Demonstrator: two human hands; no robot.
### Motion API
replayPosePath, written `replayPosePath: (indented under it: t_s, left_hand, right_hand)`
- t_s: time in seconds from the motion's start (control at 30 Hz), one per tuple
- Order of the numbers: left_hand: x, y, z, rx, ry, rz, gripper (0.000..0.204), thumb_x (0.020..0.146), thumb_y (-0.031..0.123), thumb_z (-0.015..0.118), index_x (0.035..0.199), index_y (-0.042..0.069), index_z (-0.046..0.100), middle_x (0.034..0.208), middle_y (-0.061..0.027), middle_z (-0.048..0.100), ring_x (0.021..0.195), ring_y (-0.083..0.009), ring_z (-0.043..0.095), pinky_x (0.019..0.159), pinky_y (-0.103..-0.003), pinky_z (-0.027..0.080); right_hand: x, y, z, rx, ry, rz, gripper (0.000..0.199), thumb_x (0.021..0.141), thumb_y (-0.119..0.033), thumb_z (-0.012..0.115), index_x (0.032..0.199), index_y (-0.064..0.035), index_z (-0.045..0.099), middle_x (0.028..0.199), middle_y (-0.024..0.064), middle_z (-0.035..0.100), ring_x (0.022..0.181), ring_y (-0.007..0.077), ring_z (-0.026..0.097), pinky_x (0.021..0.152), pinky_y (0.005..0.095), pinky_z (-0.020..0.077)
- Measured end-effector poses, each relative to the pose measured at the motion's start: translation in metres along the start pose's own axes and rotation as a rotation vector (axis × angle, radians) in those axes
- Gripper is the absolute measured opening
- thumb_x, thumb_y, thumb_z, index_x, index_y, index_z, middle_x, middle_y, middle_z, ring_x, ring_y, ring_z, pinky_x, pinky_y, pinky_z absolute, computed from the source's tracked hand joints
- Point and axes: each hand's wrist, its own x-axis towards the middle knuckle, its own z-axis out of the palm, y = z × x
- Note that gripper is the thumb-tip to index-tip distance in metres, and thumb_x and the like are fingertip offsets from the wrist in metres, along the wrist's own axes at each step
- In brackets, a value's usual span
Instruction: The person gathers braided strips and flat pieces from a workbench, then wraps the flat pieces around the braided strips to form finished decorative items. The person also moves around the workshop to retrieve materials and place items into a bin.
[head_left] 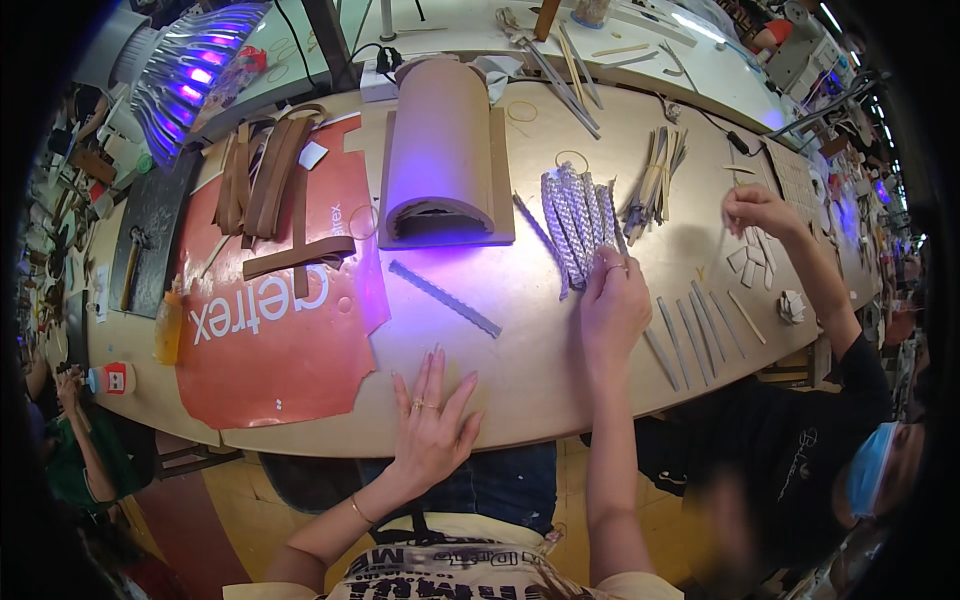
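My left hand (436,425) rests palm down near the table's front edge, fingers spread and holding nothing. Just beyond its fingertips, a single grey braided strip (445,299) lies slantwise on the tabletop. My right hand (615,305) is closed, thumb and fingers pinched at the lower right end of a bundle of silvery braided strips (572,225). The fingers partly hide the strip end they grip. One darker strip (537,225) lies along the bundle's left side.
A curved tan form (440,140) stands beyond my hands. Brown straps (272,180) lie on a red sheet (280,370), with a hammer (131,268) farther left. Narrow strips (690,335) lie at right, near a co-worker's hand (757,211). A finned lamp (190,80) overhangs the far left.
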Motion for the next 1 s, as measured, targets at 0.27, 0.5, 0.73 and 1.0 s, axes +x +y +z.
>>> replayPosePath:
  t_s: [0.27, 0.5, 0.73, 1.0]
  left_hand:
    - [0.004, -0.005, 0.004, 0.003, 0.016, 0.017, 0.049, 0.082, 0.018, 0.069, 0.128, 0.006, 0.056, 0.15, -0.0306, 0.027, 0.139, -0.043, 0.031, 0.114, -0.059, 0.003]
    - [0.006, -0.004, -0.004, -0.125, 0.072, 0.008, 0.037, 0.081, 0.011, 0.068, 0.117, 0.005, 0.062, 0.146, -0.0297, 0.034, 0.137, -0.0408, 0.036, 0.115, -0.057, 0.007]
    - [0.026, 0.002, -0.015, -0.325, 0.041, 0.035, 0.03, 0.081, 0.003, 0.065, 0.11, 0.003, 0.062, 0.134, -0.0218, 0.053, 0.126, -0.0349, 0.051, 0.113, -0.056, 0.019]
    - [0.037, 0.007, -0.017, -0.258, 0.151, 0.089, 0.035, 0.082, 0.005, 0.065, 0.117, 0.007, 0.062, 0.129, -0.0133, 0.058, 0.123, -0.0319, 0.054, 0.113, -0.052, 0.023]
  right_hand:
    - [0.005, -0.015, 0.017, -0.023, 0.014, -0.168, 0.02, 0.086, -0.025, 0.066, 0.097, -0.009, 0.068, 0.096, 0.0094, 0.057, 0.093, 0.0257, 0.054, 0.077, 0.0389, 0.0398]
    - [-0.001, -0.01, -0.005, 0.481, -0.147, 0.161, 0.019, 0.088, -0.021, 0.067, 0.09, -0.0027, 0.072, 0.081, 0.0031, 0.061, 0.073, 0.0145, 0.056, 0.065, 0.0291, 0.041]
    - [-0.027, 0.021, -0.059, 1.062, -0.746, 0.605, 0.02, 0.091, -0.018, 0.067, 0.094, 0.0021, 0.071, 0.074, -0.0012, 0.064, 0.062, 0.0013, 0.051, 0.056, 0.0173, 0.0373]
    - [-0.057, 0.02, -0.082, 1.072, -0.995, 0.54, 0.019, 0.091, -0.015, 0.066, 0.09, 0.0031, 0.07, 0.073, 0.0016, 0.066, 0.064, 0.0035, 0.054, 0.058, 0.0203, 0.0411]
